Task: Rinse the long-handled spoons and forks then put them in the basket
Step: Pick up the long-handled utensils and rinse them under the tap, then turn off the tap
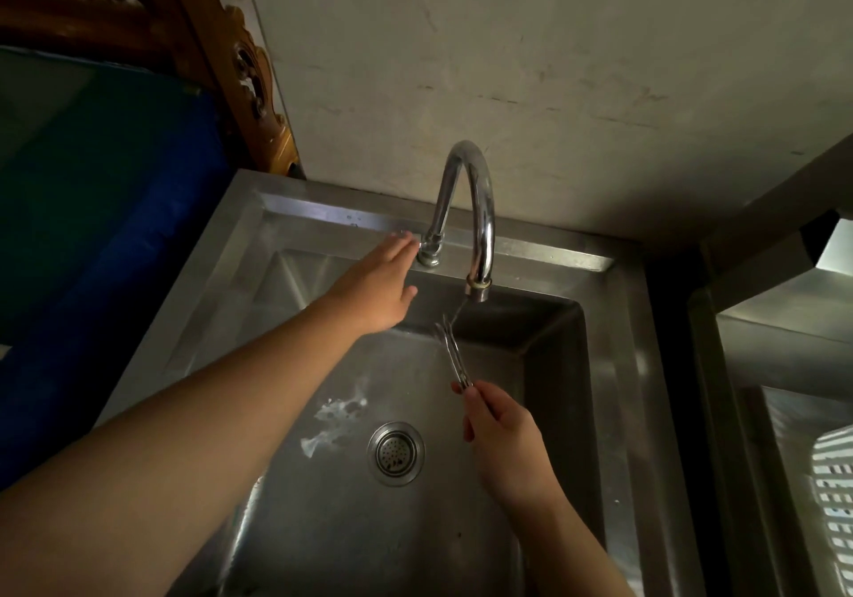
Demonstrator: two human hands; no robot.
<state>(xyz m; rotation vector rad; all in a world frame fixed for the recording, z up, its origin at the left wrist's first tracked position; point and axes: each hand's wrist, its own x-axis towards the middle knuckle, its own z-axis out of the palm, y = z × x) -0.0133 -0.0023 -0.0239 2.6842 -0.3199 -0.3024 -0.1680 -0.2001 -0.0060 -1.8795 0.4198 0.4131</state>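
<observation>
There are two hands: one left hand (376, 287) and one right hand (505, 439). There is one faucet (475, 208), one sink (614, 365) with one drain (395, 453), and one white basket (833, 495). The forks (451, 351) form one bundle; their exact number I cannot tell.

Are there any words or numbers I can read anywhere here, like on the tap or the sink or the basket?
None: no readable word, number or brand shows.
Faucet: plain shiny metal, no lettering visible.
Sink: bare steel, only marks and foam.
Basket: white slats, nothing printed that I can see.
Forks in the right hand: too small and blurred to tell whether anything is stamped.
Wall: only stains and scratches.
</observation>
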